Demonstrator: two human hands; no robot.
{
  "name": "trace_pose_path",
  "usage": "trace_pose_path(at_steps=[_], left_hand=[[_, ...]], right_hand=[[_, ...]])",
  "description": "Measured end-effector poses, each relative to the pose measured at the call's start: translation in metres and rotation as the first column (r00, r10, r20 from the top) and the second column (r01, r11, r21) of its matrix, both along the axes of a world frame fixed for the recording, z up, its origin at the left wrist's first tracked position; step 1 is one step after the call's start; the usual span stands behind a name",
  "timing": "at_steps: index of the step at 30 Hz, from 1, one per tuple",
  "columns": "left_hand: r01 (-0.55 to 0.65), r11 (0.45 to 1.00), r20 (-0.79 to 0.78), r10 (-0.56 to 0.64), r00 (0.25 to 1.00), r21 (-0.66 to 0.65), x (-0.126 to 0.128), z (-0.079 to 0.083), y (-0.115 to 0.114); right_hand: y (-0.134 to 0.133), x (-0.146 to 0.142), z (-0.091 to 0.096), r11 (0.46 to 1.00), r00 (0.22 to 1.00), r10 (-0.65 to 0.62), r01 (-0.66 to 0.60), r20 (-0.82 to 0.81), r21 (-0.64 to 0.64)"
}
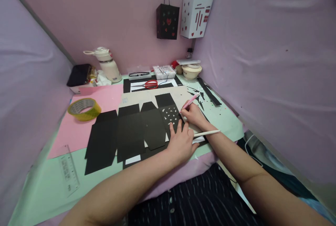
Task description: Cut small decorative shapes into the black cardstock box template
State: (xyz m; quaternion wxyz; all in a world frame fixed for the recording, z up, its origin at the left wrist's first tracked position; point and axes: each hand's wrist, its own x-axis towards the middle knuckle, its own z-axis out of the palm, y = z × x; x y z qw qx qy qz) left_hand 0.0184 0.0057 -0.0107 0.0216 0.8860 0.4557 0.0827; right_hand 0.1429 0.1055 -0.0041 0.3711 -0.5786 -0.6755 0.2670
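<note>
My right hand pinches a pink pen-style craft knife, its tip down at the right edge of a black card panel. This panel belongs to a black card box template with flaps, lying flat. Several small shapes are cut through the panel, and pale board shows in them. My left hand lies with fingers spread on the panel's lower part, just below the cut-outs. A white pencil-like stick rests between my left hand and right forearm. Beneath the template is a pale board.
Red-handled scissors, a marker box and a lidded bowl stand behind. Left are yellow tape, pink paper, a clear ruler and a bottle. Black scraps lie right. Black and white lanterns hang above.
</note>
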Motion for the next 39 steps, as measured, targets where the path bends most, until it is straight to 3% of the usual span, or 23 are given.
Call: trace_pose_path(at_steps=[10,39], left_hand=[[0.007,1.000,0.008,-0.007,1.000,0.023,-0.0007,-0.0014,0.0000],[0.004,1.000,-0.002,-0.004,1.000,0.011,-0.0001,-0.0008,0.0005]], right_hand=[[-0.0045,0.0004,0.0022,0.994,0.988,0.112,-0.112,-0.109,0.012],[-0.0015,0.0002,0.0004,0.994,0.991,0.106,-0.106,-0.081,0.006]])
